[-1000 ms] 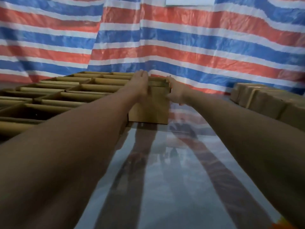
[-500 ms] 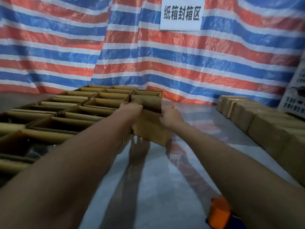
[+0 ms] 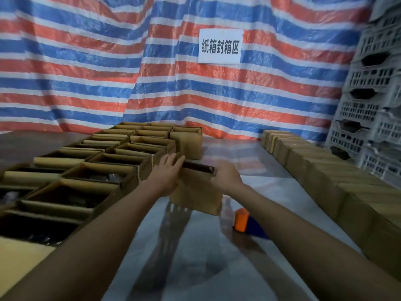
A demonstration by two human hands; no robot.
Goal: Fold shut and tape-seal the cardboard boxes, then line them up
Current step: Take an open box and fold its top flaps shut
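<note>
An open-topped cardboard box (image 3: 196, 197) is held between my hands over the glossy table (image 3: 195, 257), its dark inside showing at the rim. My left hand (image 3: 168, 172) lies against its left side with fingers stretched along the top edge. My right hand (image 3: 225, 177) grips its right top corner with curled fingers. Several more open boxes (image 3: 86, 177) stand packed in rows on the left. A row of closed boxes (image 3: 321, 170) runs along the right side. An orange and blue tape dispenser (image 3: 244, 220) lies just right of the held box.
Grey plastic crates (image 3: 375, 105) are stacked at the far right. A striped red, white and blue tarp (image 3: 108, 61) hangs behind, with a white paper sign (image 3: 220, 46) on it. One open box (image 3: 187, 141) stands at the back end of the left rows.
Both hands have pulled the box out of the left rows and nearer to me. The view has tilted up, bringing the sign, crates and tape dispenser into sight.
</note>
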